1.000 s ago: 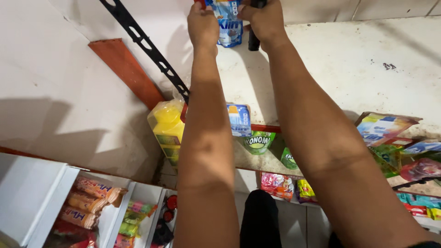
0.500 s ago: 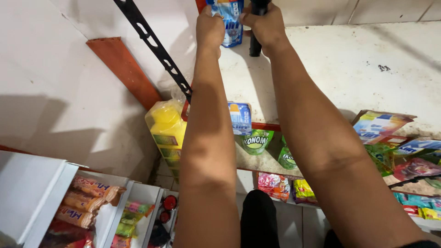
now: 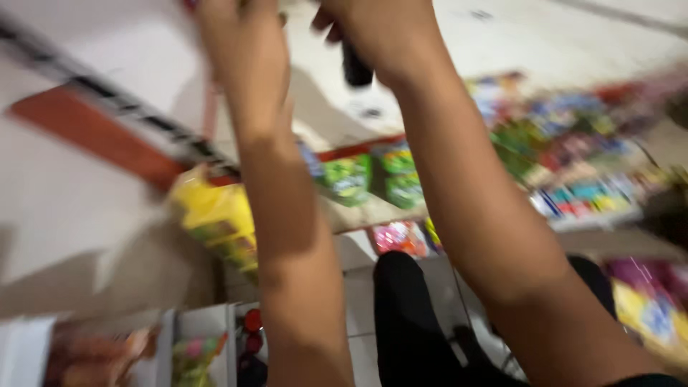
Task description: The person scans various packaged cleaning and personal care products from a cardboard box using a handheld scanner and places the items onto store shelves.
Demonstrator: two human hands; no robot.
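Black and cylindrical, a small object [image 3: 356, 68] sits clamped in the right hand [image 3: 376, 32] near the wall; the left hand [image 3: 233, 29] is raised beside it, its grip unclear through blur. A slip could drop the object onto the green sachets [image 3: 369, 179] on the shelf [image 3: 373, 211] below.

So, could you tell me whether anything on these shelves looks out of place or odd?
Little can be judged, as the picture is badly blurred. The yellow bag leans at the shelf's left end rather than standing straight like the green packets beside it. Both hands, left and right, are raised; the right grips a dark object.
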